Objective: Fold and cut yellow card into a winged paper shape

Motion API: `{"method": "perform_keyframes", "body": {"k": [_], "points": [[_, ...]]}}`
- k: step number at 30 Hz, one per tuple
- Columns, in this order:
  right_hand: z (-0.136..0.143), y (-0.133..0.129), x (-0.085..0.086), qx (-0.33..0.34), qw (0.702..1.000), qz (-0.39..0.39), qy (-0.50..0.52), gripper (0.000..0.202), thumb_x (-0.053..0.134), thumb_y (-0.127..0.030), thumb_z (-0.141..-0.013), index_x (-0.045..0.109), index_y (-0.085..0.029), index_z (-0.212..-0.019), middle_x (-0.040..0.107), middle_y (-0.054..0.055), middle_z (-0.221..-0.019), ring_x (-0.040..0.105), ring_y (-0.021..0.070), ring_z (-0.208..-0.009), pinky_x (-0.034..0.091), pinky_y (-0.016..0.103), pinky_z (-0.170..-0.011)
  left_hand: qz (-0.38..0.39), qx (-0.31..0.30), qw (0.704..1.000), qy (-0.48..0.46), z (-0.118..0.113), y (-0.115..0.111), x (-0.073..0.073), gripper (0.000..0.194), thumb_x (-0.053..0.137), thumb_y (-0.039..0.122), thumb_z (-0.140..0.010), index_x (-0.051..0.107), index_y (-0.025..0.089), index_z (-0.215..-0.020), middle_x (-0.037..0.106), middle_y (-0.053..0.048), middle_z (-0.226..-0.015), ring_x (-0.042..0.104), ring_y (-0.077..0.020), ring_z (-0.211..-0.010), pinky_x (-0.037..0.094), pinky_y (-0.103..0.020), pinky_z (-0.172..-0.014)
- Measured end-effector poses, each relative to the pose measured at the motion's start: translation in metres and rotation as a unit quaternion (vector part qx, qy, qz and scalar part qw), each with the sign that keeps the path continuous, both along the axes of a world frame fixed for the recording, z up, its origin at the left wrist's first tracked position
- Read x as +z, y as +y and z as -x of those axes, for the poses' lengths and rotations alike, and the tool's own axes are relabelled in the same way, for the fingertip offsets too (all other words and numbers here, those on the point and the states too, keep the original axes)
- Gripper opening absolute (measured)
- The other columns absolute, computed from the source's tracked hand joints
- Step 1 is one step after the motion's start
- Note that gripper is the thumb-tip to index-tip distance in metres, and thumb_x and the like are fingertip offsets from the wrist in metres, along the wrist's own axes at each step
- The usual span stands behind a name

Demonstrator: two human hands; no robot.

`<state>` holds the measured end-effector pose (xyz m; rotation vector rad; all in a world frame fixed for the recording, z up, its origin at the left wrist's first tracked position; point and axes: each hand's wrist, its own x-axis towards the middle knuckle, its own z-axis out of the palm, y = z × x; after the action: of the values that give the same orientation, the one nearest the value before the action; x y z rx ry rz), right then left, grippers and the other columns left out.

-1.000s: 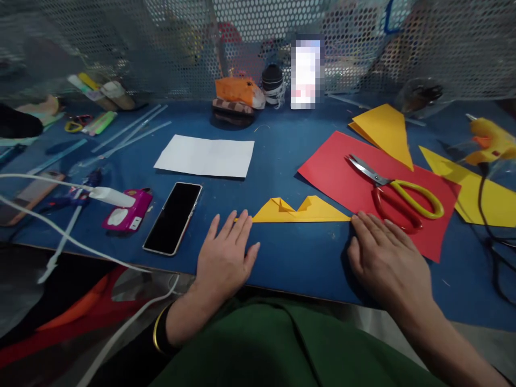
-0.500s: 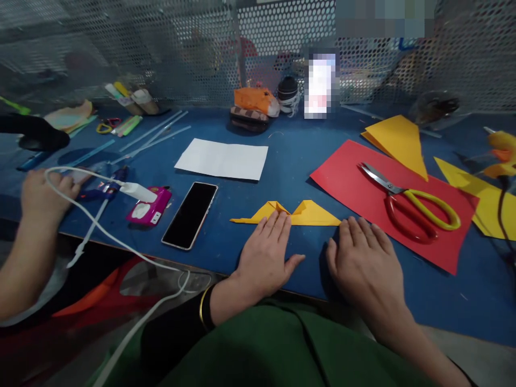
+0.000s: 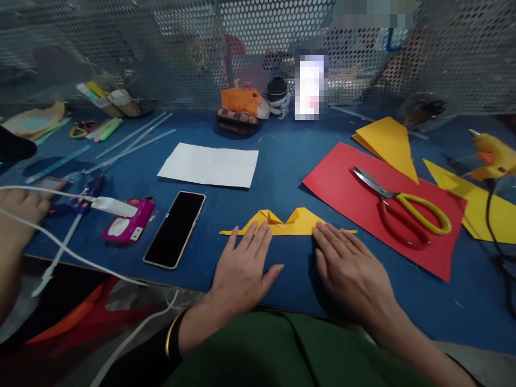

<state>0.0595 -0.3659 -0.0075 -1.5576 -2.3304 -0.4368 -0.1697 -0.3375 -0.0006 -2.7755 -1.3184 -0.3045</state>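
Observation:
A folded piece of yellow paper [image 3: 287, 228] lies on the blue table, with two raised humps and a dip between them. My left hand [image 3: 244, 266] rests flat, its fingertips pressing the left part of the paper. Flat on the right part lie the fingertips of my right hand [image 3: 350, 266], and a thin strip of paper sticks out beyond them. Both hands have their fingers stretched out and grip nothing. Just right of my right hand is a red sheet [image 3: 334, 180] carrying scissors [image 3: 393, 198] with red and yellow handles.
Left of my hands lie a phone [image 3: 175, 230], a magenta power adapter [image 3: 131, 217] with a white cable, and a white sheet [image 3: 209, 165]. Another person's hand [image 3: 20, 212] is at the far left. A yellow glue gun [image 3: 492, 153] and yellow paper [image 3: 389, 141] lie right.
My right hand has shifted left, from the paper's right end onto its right part. My left hand has moved toward the left part. The view has turned slightly right.

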Motion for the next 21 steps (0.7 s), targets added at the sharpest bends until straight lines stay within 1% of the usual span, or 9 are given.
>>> {"method": "perform_keyframes", "body": {"k": [3, 5, 7, 9, 12, 14, 16, 18, 21], "points": [[-0.021, -0.002, 0.0, -0.017, 1.0, -0.001, -0.012, 0.038, 0.044, -0.019, -0.099, 0.067, 0.0, -0.123, 0.068, 0.021, -0.127, 0.068, 0.0314, -0.115, 0.052, 0.048, -0.101, -0.015, 0.014, 1.0, 0.016, 0.019, 0.0, 0.005, 0.058, 0.037, 0.047, -0.103, 0.052, 0.006, -0.14, 0.052, -0.015, -0.148, 0.05, -0.0349, -0.137, 0.038, -0.06, -0.111], [-0.031, -0.005, -0.001, -0.025, 0.999, -0.007, -0.024, 0.039, 0.044, -0.021, -0.099, 0.067, 0.001, -0.122, 0.068, 0.023, -0.126, 0.069, 0.0329, -0.113, 0.052, 0.049, -0.1, -0.023, 0.035, 0.999, 0.027, 0.034, -0.001, 0.008, 0.057, 0.039, 0.045, -0.102, 0.053, 0.006, -0.14, 0.053, -0.015, -0.147, 0.051, -0.0365, -0.135, 0.038, -0.062, -0.11], [-0.035, -0.008, -0.003, -0.031, 0.999, -0.01, -0.036, 0.041, 0.044, -0.022, -0.099, 0.067, 0.003, -0.121, 0.068, 0.025, -0.125, 0.068, 0.0352, -0.114, 0.052, 0.05, -0.1, -0.029, 0.052, 0.997, 0.038, 0.046, -0.003, 0.01, 0.057, 0.04, 0.045, -0.102, 0.053, 0.006, -0.141, 0.054, -0.014, -0.146, 0.05, -0.0373, -0.136, 0.038, -0.062, -0.11], [-0.033, -0.009, -0.004, -0.046, 0.998, -0.004, -0.046, 0.044, 0.043, -0.024, -0.099, 0.065, 0.006, -0.122, 0.067, 0.028, -0.125, 0.065, 0.0378, -0.119, 0.049, 0.052, -0.102, -0.033, 0.066, 0.996, 0.044, 0.049, -0.006, 0.01, 0.061, 0.042, 0.048, -0.1, 0.052, 0.004, -0.141, 0.053, -0.016, -0.148, 0.046, -0.0385, -0.139, 0.037, -0.062, -0.112], [-0.016, -0.007, -0.003, -0.083, 0.995, 0.01, -0.053, 0.051, 0.038, -0.028, -0.1, 0.063, 0.01, -0.123, 0.064, 0.032, -0.127, 0.06, 0.0401, -0.124, 0.047, 0.055, -0.104, -0.035, 0.066, 0.997, 0.032, 0.034, -0.01, 0.006, 0.066, 0.042, 0.049, -0.1, 0.047, 0.0, -0.144, 0.045, -0.019, -0.153, 0.038, -0.0375, -0.144, 0.036, -0.058, -0.114], [0.002, -0.004, -0.002, -0.085, 0.995, 0.014, -0.044, 0.052, 0.037, -0.029, -0.1, 0.063, 0.009, -0.123, 0.064, 0.03, -0.128, 0.061, 0.039, -0.123, 0.047, 0.054, -0.104, -0.012, 0.028, 0.999, 0.015, 0.016, -0.01, 0.002, 0.063, 0.042, 0.047, -0.101, 0.046, 0.005, -0.147, 0.043, -0.016, -0.155, 0.039, -0.032, -0.145, 0.036, -0.051, -0.117], [0.02, 0.0, -0.001, -0.059, 0.998, 0.02, -0.022, 0.05, 0.038, -0.028, -0.099, 0.063, 0.006, -0.125, 0.065, 0.026, -0.13, 0.062, 0.0362, -0.123, 0.047, 0.051, -0.106, 0.016, 0.004, 1.0, -0.002, -0.003, -0.009, -0.001, 0.063, 0.042, 0.048, -0.1, 0.045, 0.006, -0.148, 0.041, -0.013, -0.157, 0.037, -0.0297, -0.147, 0.034, -0.048, -0.119], [0.036, 0.003, -0.001, -0.021, 0.999, 0.026, 0.003, 0.049, 0.039, -0.027, -0.099, 0.063, 0.005, -0.127, 0.064, 0.024, -0.133, 0.06, 0.0336, -0.126, 0.045, 0.048, -0.108, 0.036, -0.019, 0.999, -0.015, -0.016, -0.007, -0.004, 0.061, 0.043, 0.041, -0.099, 0.044, 0.005, -0.148, 0.04, -0.014, -0.158, 0.036, -0.0284, -0.147, 0.033, -0.045, -0.12], [0.045, 0.005, -0.002, 0.024, 0.999, 0.028, 0.021, 0.047, 0.04, -0.024, -0.098, 0.063, 0.003, -0.129, 0.062, 0.022, -0.136, 0.059, 0.0308, -0.128, 0.045, 0.045, -0.11, 0.042, -0.032, 0.998, -0.027, -0.022, -0.003, -0.005, 0.059, 0.043, 0.034, -0.098, 0.045, 0.002, -0.147, 0.041, -0.015, -0.156, 0.037, -0.0281, -0.147, 0.034, -0.043, -0.119]]}}
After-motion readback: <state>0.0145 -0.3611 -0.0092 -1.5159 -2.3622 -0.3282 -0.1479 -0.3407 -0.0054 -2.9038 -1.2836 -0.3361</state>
